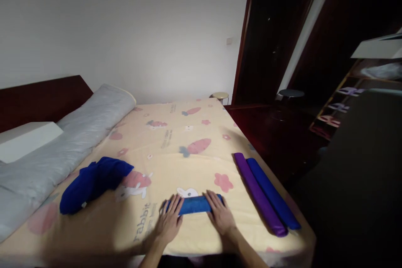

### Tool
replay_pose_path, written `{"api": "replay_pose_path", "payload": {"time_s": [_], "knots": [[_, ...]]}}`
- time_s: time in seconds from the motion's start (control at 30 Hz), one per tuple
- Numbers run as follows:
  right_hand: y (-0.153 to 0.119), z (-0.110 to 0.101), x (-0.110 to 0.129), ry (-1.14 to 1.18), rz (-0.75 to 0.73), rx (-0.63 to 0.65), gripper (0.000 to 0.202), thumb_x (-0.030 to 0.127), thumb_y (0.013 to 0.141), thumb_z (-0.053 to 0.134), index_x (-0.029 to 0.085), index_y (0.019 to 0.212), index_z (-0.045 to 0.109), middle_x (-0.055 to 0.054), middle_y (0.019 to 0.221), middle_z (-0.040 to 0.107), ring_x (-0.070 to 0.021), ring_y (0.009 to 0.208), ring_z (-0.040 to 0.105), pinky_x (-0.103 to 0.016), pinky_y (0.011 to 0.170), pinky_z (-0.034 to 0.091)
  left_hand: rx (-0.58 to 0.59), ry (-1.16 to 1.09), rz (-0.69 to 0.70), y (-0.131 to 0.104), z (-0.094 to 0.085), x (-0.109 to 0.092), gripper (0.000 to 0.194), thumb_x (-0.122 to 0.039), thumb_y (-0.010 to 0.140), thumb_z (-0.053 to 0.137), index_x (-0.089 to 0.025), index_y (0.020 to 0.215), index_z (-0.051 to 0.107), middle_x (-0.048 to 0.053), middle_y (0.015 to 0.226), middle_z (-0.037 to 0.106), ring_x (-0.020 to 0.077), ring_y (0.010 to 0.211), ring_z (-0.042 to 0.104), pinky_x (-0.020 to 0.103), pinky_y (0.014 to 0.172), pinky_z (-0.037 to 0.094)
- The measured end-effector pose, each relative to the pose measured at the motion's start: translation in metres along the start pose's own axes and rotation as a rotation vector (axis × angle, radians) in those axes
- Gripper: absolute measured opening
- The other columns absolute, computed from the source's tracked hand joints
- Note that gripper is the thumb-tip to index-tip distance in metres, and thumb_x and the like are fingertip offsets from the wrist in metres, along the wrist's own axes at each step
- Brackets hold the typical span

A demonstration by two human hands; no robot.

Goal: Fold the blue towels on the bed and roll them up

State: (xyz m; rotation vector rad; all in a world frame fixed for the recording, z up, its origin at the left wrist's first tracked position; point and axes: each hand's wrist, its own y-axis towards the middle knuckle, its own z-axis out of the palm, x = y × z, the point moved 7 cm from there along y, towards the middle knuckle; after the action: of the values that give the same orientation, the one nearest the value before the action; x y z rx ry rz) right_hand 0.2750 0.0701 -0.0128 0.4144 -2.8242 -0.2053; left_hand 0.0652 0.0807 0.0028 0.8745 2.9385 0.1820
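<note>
A short blue rolled or folded cloth [195, 205] lies crosswise on the bed near its front edge. My left hand [170, 218] rests on its left end, palm down with the fingers stretched out. On the right end my right hand [220, 215] lies flat in the same way, its fingers extended over the cloth. To the left is a crumpled dark blue cloth [94, 182] with a small white tag. Two long rolls, one purple [260, 196] and one blue [273, 192], lie side by side along the bed's right edge.
The bed [176, 159] has a cream sheet with carrots and rabbits. A grey rolled quilt [78, 134] and a white box [28, 140] are at the left by the headboard [44, 94]. Stools [220, 95] and a shoe rack [337, 104] stand beyond.
</note>
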Motion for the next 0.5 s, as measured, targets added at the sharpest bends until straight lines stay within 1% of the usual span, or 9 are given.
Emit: {"api": "replay_pose_path", "payload": {"time_s": [0.07, 0.13, 0.2, 0.27, 0.33, 0.4, 0.43, 0.5], "knots": [[-0.006, -0.007, -0.025, -0.027, -0.001, -0.022, 0.064, 0.030, 0.092, 0.036, 0.024, 0.153, 0.020, -0.004, 0.157, 0.030, -0.0242, 0.144, 0.029, -0.050, 0.114, 0.025, 0.004, 0.029, -0.011, -0.013, 0.001, 0.020, 0.068, -0.026, 0.094, 0.038, -0.029, 0.155, 0.009, 0.002, 0.161, 0.025, 0.0219, 0.147, 0.025, 0.044, 0.118, 0.023], [-0.003, -0.013, -0.037, -0.027, -0.007, 0.033, 0.063, 0.028, 0.090, 0.038, 0.021, 0.152, 0.026, -0.008, 0.156, 0.034, -0.0265, 0.144, 0.030, -0.051, 0.114, 0.025, 0.016, 0.039, -0.067, -0.018, 0.005, 0.031, 0.067, -0.025, 0.093, 0.038, -0.029, 0.154, 0.011, 0.002, 0.160, 0.026, 0.0211, 0.147, 0.025, 0.045, 0.118, 0.021], [0.007, -0.020, -0.039, -0.012, -0.010, 0.119, 0.065, 0.026, 0.085, 0.043, 0.018, 0.149, 0.035, -0.012, 0.153, 0.039, -0.0297, 0.142, 0.033, -0.053, 0.113, 0.024, 0.046, 0.036, -0.146, -0.015, 0.010, 0.035, 0.066, -0.018, 0.091, 0.036, -0.029, 0.153, 0.019, 0.002, 0.160, 0.029, 0.0211, 0.147, 0.025, 0.049, 0.118, 0.021], [0.020, -0.035, -0.034, 0.005, -0.026, 0.177, 0.062, 0.027, 0.081, 0.050, 0.018, 0.142, 0.046, -0.014, 0.146, 0.049, -0.0309, 0.136, 0.041, -0.052, 0.111, 0.026, 0.101, 0.015, -0.202, -0.007, 0.012, 0.035, 0.068, -0.009, 0.087, 0.033, -0.029, 0.151, 0.027, 0.002, 0.159, 0.030, 0.0194, 0.146, 0.027, 0.050, 0.116, 0.023], [0.033, -0.059, -0.028, 0.015, -0.060, 0.196, 0.053, 0.028, 0.078, 0.055, 0.021, 0.130, 0.058, -0.012, 0.131, 0.063, -0.0289, 0.124, 0.054, -0.047, 0.106, 0.033, 0.172, -0.009, -0.219, -0.001, 0.012, 0.037, 0.072, -0.003, 0.082, 0.032, -0.030, 0.150, 0.032, 0.002, 0.158, 0.032, 0.0174, 0.145, 0.029, 0.049, 0.115, 0.024], [0.045, -0.090, -0.022, 0.020, -0.080, 0.205, 0.037, 0.026, 0.077, 0.057, 0.022, 0.112, 0.069, -0.009, 0.107, 0.074, -0.0253, 0.104, 0.065, -0.040, 0.095, 0.040, 0.218, -0.009, -0.224, 0.003, 0.009, 0.042, 0.075, 0.000, 0.079, 0.032, -0.030, 0.147, 0.037, 0.002, 0.156, 0.036, 0.0171, 0.144, 0.032, 0.051, 0.115, 0.023], [0.050, -0.109, -0.019, 0.022, -0.087, 0.204, 0.029, 0.026, 0.077, 0.058, 0.022, 0.102, 0.071, -0.007, 0.096, 0.075, -0.0234, 0.093, 0.067, -0.036, 0.087, 0.042, 0.210, 0.003, -0.228, 0.004, 0.007, 0.044, 0.075, 0.001, 0.077, 0.033, -0.029, 0.146, 0.039, 0.002, 0.155, 0.038, 0.0178, 0.144, 0.032, 0.052, 0.116, 0.022], [0.061, -0.152, -0.009, 0.032, -0.107, 0.191, 0.019, 0.028, 0.077, 0.062, 0.021, 0.091, 0.072, -0.004, 0.083, 0.074, -0.0196, 0.079, 0.066, -0.029, 0.073, 0.041, 0.132, 0.019, -0.232, 0.006, 0.004, 0.043, 0.074, 0.001, 0.075, 0.036, -0.028, 0.142, 0.046, 0.003, 0.153, 0.042, 0.0203, 0.144, 0.032, 0.054, 0.116, 0.023]]}}
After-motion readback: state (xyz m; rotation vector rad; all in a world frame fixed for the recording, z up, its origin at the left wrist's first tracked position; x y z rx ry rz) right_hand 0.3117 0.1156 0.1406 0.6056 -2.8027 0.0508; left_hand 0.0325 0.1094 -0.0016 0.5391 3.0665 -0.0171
